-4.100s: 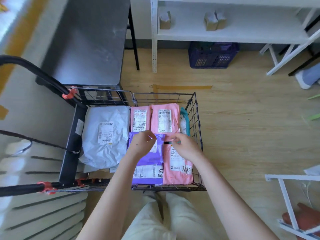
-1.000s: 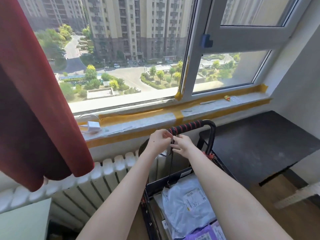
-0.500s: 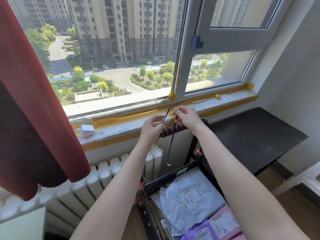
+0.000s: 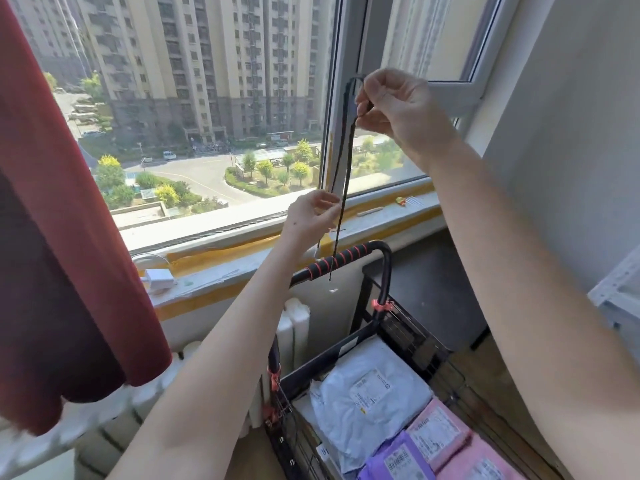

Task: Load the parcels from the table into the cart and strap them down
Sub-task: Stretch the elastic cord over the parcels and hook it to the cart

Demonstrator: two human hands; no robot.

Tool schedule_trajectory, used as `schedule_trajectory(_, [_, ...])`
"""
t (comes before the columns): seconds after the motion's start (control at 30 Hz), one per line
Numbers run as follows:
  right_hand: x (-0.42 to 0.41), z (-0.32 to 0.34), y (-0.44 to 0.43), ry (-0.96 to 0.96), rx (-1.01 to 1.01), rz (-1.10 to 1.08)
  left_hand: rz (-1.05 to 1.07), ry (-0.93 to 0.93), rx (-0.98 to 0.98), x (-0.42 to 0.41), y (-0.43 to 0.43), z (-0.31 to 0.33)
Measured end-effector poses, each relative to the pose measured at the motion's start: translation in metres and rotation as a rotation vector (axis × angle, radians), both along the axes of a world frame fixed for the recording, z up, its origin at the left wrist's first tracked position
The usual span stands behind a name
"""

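Head view: my right hand (image 4: 398, 109) is pinching the top of a doubled black elastic cord (image 4: 347, 157) up by the window frame. My left hand (image 4: 310, 218) is pinching what seems to be one strand lower down. The cord's hooked end (image 4: 333, 289) is dangling beside the cart handle (image 4: 349, 255). The grey parcel (image 4: 367, 393), purple parcel (image 4: 398, 459) and pink parcel (image 4: 440, 429) are lying in the cart (image 4: 332, 355).

We see the right hand (image 4: 398, 112) raised before the window, pinching the top of a black strap (image 4: 344, 161) that is doubled over. Its two strands hang down, and the left hand (image 4: 311, 220), lower and to the left, pinches one of them. The ends dangle by the cart handle (image 4: 349, 254). Near us, the cart (image 4: 332, 358) holds a white parcel (image 4: 367, 393), a purple parcel (image 4: 394, 459) and pink parcels (image 4: 440, 431). A red curtain (image 4: 52, 237) hangs at the left.
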State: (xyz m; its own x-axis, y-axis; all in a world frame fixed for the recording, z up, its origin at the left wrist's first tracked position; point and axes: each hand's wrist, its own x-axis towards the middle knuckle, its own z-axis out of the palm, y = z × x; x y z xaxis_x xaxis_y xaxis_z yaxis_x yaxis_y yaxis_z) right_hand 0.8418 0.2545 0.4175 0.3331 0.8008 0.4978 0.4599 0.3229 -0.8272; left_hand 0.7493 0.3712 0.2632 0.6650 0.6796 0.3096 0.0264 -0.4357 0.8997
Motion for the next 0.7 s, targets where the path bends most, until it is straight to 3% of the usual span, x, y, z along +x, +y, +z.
schedule_trajectory(0.1, [-0.009, 0.019, -0.020, -0.008, 0.066, 0.007, 0.196, -0.054, 0.193, -0.006, -0.002, 0.001])
schedule_trajectory(0.2, [-0.018, 0.026, -0.042, 0.024, 0.102, -0.002, 0.111, 0.010, 0.241, -0.015, -0.012, 0.000])
schedule_trajectory(0.37, [-0.030, 0.011, -0.086, 0.020, 0.066, -0.142, -0.470, 0.011, -0.141, -0.034, -0.068, -0.025])
schedule_trajectory(0.57, [-0.038, -0.045, -0.147, 0.069, -0.052, -0.371, -0.698, 0.072, -0.295, -0.038, -0.146, -0.065])
schedule_trajectory(0.7, [-0.047, -0.083, -0.203, 0.093, -0.142, -0.548, -0.701, 0.187, -0.402, -0.034, -0.197, -0.083])
